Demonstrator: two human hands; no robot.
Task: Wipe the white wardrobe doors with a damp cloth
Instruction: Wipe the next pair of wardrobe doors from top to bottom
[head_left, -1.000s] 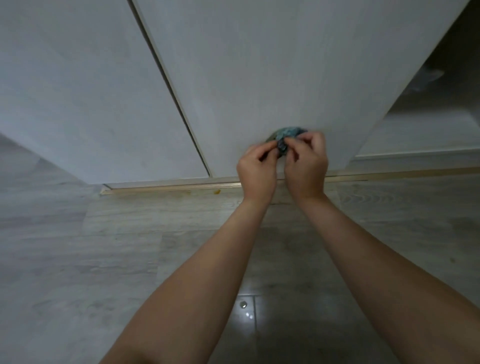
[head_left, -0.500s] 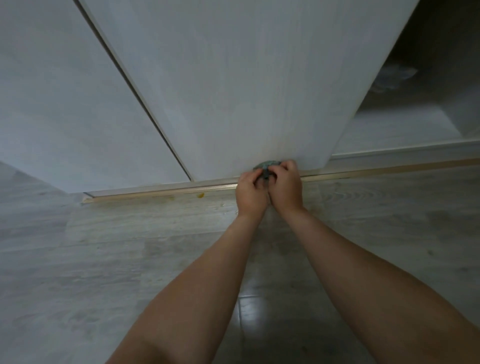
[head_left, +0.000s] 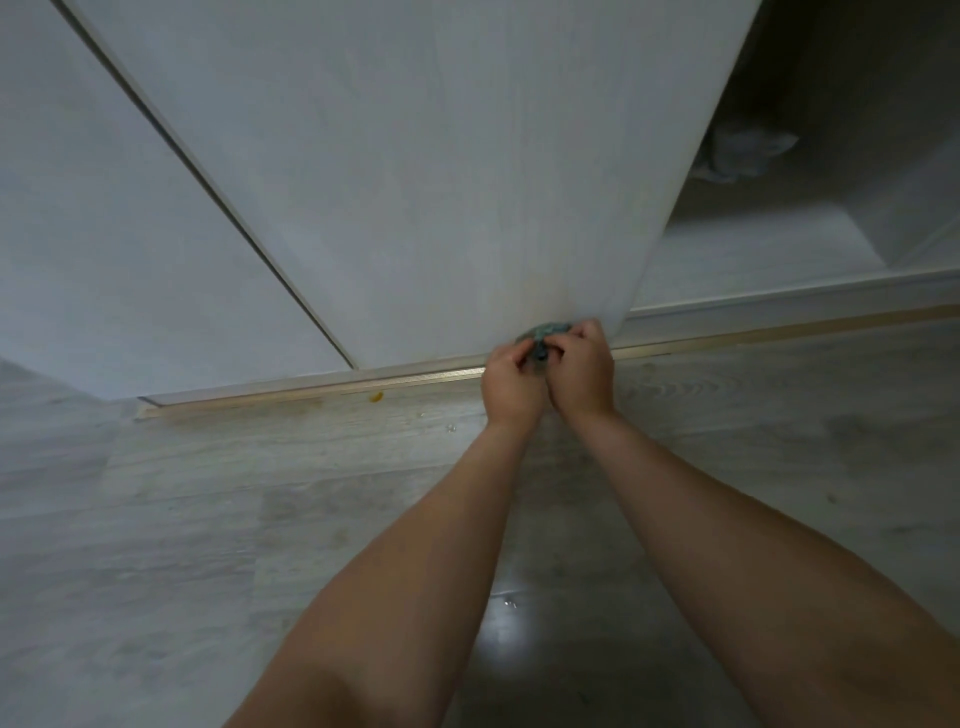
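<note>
The fingers (head_left: 563, 340) of both hands are curled in tight and hold a small bunched cloth (head_left: 545, 332), blue-green and mostly hidden between the knuckles. The left hand (head_left: 511, 382) pinches it from the left, the right hand (head_left: 582, 371) from the right, and the two hands touch each other along their inner edges. The cloth is pressed against the very bottom of the middle door (head_left: 415, 182), near that door's right edge and just above the metal track (head_left: 415, 376) that runs along the floor (head_left: 208, 493).

Both forearms reach far forward and down, nearly straight, and converge at the wrists (the person seems to be bending low to get there). The wrists are close together, the backs of the hands facing the camera.

The step in hand looks like wiping the lowest strip of this door, with both hands bearing on the wad. Next, I judge, the cloth needs to travel sideways along the bottom edge or back up the panel, keeping firm contact without catching on the track. The left door (head_left: 104, 208) beside it shows no sign either way of having been wiped. To the right, the wardrobe stands open, with a shelf (head_left: 753, 260) and something pale and crumpled (head_left: 743, 156) in the dark interior.
</note>
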